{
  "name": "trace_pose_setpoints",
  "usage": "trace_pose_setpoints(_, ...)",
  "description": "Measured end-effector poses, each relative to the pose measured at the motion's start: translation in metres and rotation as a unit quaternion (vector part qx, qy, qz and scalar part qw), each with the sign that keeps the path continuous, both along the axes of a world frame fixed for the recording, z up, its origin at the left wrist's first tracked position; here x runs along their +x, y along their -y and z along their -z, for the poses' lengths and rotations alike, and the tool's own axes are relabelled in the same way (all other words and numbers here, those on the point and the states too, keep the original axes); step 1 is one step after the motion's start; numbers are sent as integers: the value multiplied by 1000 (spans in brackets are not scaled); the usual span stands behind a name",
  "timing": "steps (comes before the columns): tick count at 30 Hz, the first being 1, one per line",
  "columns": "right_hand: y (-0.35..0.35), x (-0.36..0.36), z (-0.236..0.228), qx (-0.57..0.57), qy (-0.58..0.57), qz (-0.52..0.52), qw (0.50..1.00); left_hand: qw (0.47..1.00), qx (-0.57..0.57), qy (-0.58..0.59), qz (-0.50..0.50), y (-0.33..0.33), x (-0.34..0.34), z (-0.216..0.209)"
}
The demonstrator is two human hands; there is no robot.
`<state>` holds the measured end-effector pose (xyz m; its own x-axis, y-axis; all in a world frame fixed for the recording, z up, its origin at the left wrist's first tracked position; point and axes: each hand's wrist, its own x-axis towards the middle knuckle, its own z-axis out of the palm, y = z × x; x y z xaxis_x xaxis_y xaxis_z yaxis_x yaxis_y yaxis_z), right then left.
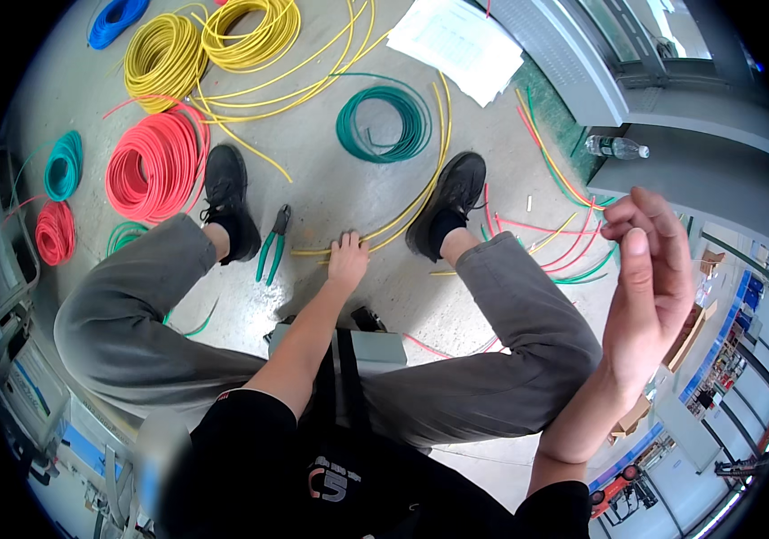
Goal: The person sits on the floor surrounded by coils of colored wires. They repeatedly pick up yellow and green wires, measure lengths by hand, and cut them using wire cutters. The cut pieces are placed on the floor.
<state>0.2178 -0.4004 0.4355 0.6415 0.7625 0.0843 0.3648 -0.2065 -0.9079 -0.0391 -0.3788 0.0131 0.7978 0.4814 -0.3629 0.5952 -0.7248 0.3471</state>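
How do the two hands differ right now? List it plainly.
1. The left hand reaches down to the floor between the shoes; the right hand is raised in the air, close to the camera.
2. The left hand's fingers press on the yellow wires; the right hand touches nothing that shows.
3. The left hand lies spread, back upward; the right hand stands edge-on, fingers loosely curled.
Both are bare.

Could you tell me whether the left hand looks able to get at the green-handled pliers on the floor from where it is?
Probably yes: the left hand rests on the yellow wires between the shoes, and the pliers lie just beside it with bare floor between.
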Motion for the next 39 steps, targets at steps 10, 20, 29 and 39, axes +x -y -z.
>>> trace_pose_setpoints(10, -13, 0, -1, -42, -5, 23, 999, 1000, 14, 25, 12, 2, -12, 9)
trace_pose_setpoints(20, -7, -8, 5, -35, 10, 19, 999, 1000, 17, 6, -14, -8, -14, -8)
trace_pose_setpoints(29, -15, -16, -2, -48, -4, 12, 999, 998, 51, 32, -18, -4, -22, -5)
trace_pose_setpoints(39, -16, -28, -6, -64, 26, -6, 998, 941, 41, 320, -106, -38, 35, -112)
